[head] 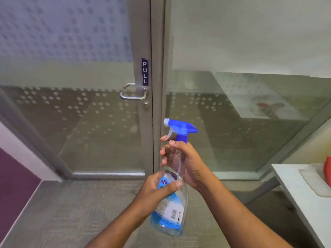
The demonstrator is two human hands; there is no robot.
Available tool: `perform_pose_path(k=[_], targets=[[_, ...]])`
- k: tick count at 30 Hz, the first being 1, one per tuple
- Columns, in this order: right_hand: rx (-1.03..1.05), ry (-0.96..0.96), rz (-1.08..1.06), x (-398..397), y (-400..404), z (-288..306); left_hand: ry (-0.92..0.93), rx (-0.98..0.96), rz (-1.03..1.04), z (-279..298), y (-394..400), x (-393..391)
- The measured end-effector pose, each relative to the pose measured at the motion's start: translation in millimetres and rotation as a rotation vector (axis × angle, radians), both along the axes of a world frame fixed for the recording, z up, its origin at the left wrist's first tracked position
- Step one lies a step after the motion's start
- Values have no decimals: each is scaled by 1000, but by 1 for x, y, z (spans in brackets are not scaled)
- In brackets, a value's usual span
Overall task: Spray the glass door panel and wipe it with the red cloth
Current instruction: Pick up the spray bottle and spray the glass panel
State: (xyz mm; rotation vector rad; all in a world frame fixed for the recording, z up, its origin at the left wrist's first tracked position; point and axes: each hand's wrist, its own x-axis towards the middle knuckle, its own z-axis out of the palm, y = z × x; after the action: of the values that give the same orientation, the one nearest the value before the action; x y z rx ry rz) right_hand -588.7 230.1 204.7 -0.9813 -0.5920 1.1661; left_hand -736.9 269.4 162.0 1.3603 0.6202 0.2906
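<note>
A clear spray bottle with a blue trigger head and a blue label is held upright in front of me, nozzle pointing left. My right hand grips its neck just under the trigger. My left hand wraps the bottle's middle. The glass door panel, frosted with dot patterns, stands ahead on the left with a metal handle and a PULL sign. The red cloth shows only as a sliver at the right edge.
A fixed glass panel fills the right side beside the door frame. A white table at the right carries a white tray holding the cloth. Grey carpet covers the floor; a purple wall is at left.
</note>
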Motion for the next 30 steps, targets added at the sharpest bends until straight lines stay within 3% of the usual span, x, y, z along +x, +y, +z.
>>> perform_pose_path(k=[15,30], targets=[[95,20,105,-214,251,34,-153,20,140,19,234,-207],[256,-45,198,-215,454,100,-240,261,137,80,441,-207]])
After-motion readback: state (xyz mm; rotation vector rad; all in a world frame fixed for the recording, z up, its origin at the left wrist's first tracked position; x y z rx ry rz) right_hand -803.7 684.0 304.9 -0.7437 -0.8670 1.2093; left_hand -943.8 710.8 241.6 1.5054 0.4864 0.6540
